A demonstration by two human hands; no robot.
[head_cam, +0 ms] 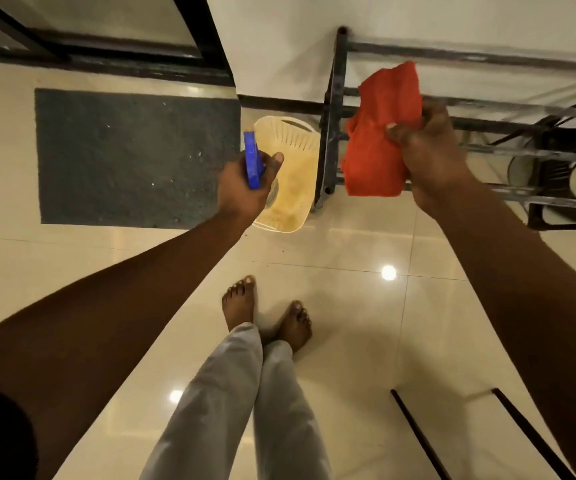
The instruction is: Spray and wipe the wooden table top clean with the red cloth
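Cloth fills the right hand [431, 157]: the red cloth [380, 133] hangs limp from a pinch of thumb and fingers beside a dark metal rack [329, 133], well above the tiled floor [348, 306], and looks light and soft, so it would probably wipe better bunched into the palm. The left hand [245, 185] is curled around a blue-topped spray bottle [252, 161] over a pale plastic basket [290, 174]; held at the neck, its trigger lies within reach of a finger. No wooden table top is in sight.

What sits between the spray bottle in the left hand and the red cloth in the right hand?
In the head view, a cream plastic basket on the floor and a black rack post lie between the spray bottle and the red cloth.
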